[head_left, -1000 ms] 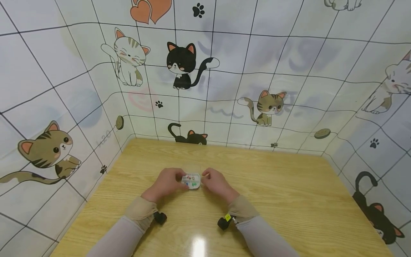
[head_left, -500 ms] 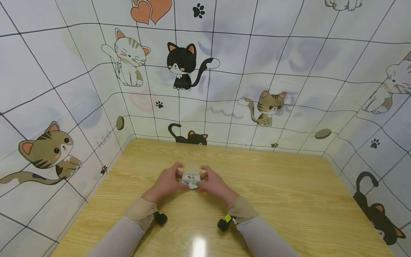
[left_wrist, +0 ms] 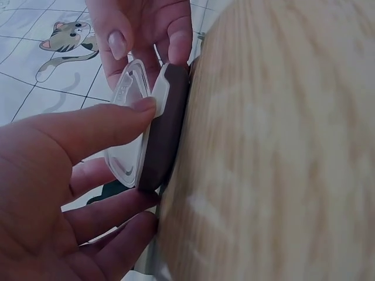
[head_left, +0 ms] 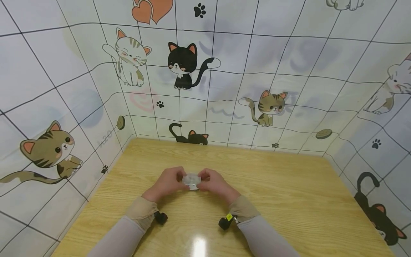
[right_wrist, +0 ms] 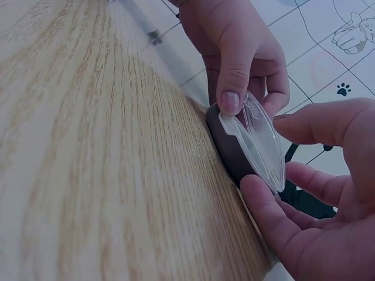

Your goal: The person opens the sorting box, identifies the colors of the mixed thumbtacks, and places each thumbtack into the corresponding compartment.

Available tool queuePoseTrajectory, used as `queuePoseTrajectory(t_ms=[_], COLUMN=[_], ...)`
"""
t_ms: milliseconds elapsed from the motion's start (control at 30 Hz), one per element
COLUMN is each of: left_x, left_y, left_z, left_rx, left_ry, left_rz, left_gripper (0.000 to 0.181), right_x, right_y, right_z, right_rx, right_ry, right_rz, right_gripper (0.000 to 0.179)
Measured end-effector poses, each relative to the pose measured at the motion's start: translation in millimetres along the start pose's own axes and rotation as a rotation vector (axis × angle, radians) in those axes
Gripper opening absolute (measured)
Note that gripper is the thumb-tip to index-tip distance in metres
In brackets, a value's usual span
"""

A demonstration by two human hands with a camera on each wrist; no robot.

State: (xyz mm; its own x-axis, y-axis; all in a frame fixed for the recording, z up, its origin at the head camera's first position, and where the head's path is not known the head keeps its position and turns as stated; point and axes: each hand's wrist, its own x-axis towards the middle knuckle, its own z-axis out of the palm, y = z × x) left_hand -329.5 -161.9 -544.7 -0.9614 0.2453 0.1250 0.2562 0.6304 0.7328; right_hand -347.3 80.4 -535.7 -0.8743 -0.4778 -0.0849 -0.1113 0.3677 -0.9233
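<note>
A small pill box [head_left: 192,181] with a clear lid and a dark base stands low at the tabletop between both hands. Its transparent lid [left_wrist: 126,129] is hinged part way down over the base, leaving a wedge-shaped gap. My left hand [head_left: 169,181] grips the left end, the thumb pressing the base's pale front rim and the other fingers behind. At the right end my right hand [head_left: 213,182] holds the box with curled fingers; in the right wrist view one fingertip touches the dark base [right_wrist: 225,146] and another digit is right at the lid's edge. The lid hides the contents in the head view.
The wooden table [head_left: 273,200] extends around the box on all sides. A white cloth wall [head_left: 224,71] printed with cats and grid lines encloses its back and sides. Small black wrist cameras sit below each hand.
The box stood open with colourful small pieces showing in its compartments; its clear lid has since swung down over them. My right hand moved from beside the box onto its right end.
</note>
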Motion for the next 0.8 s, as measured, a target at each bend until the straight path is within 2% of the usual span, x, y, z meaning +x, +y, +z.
queuePoseTrajectory(t_ms=[267, 467, 800], left_x=[0.3, 0.4, -2.7], left_y=[1.9, 2.2, 8.4], left_z=[-3.5, -4.1, -5.9], left_rx=[0.062, 0.082, 0.064], left_ry=[-0.071, -0.097, -0.093], left_rz=[0.039, 0.06, -0.007], left_gripper=[0.038, 0.04, 0.059], right_x=[-1.7, 1.4, 0.9], right_y=[-1.9, 1.4, 1.0], right_z=[3.6, 5.5, 4.5], right_rx=[-0.096, -0.126, -0.153], right_ry=[0.043, 0.055, 0.046], right_rz=[0.009, 0.026, 0.016], right_gripper=[0.035, 0.045, 0.052])
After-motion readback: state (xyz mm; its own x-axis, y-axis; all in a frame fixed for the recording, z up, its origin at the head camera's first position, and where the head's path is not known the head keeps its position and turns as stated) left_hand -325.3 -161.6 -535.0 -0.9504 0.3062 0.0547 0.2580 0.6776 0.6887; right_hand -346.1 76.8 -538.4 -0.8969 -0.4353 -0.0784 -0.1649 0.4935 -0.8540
